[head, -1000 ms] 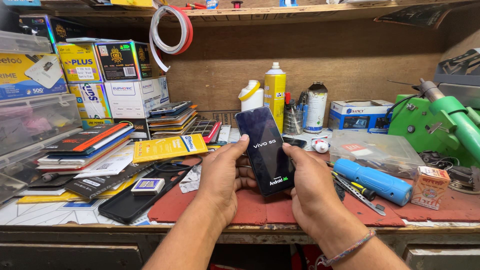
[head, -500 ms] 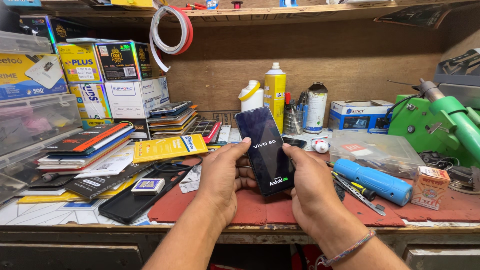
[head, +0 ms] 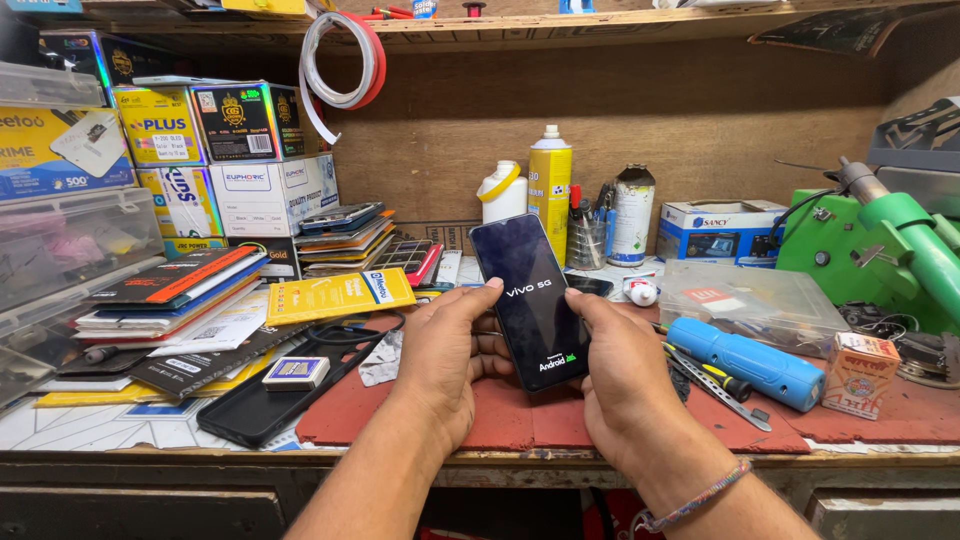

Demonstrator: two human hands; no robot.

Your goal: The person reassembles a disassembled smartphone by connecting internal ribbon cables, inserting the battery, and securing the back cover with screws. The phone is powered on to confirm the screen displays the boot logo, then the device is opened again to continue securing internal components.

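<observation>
Held upright and tilted a little, above the red mat (head: 520, 415) at the front of the desk (head: 110, 425): a dark smartphone (head: 530, 300), screen lit and facing the camera. Clasped on both long edges. Left hand (head: 450, 360) closed round the left edge, thumb on the rim near the top, fingers behind the lower back. Right hand (head: 620, 380) closed round the right edge, thumb against the rim at mid height, a braided band on the wrist. Each grip wrapped snugly on the phone, neither spread wide.

Just right of the hands, on the mat: a blue cylindrical tool (head: 755, 360), a screwdriver with a yellow-and-black handle (head: 720, 380), and a small orange-and-white carton (head: 858, 372). Behind those, a clear plastic lidded box (head: 750, 300). Further right, a green machine (head: 880, 250).

Left of the hands: a black phone case (head: 250, 410) lying flat with a small blue-and-white packet (head: 296, 372) on it, a yellow flat packet (head: 340, 295), and stacks of flat packets and cartons (head: 170, 290).

Against the back wall: a white bottle (head: 503, 192), a yellow spray can (head: 550, 190), a cup of pens and tools (head: 588, 232). Hung from the shelf above: a roll of red and white tape (head: 345, 60).
</observation>
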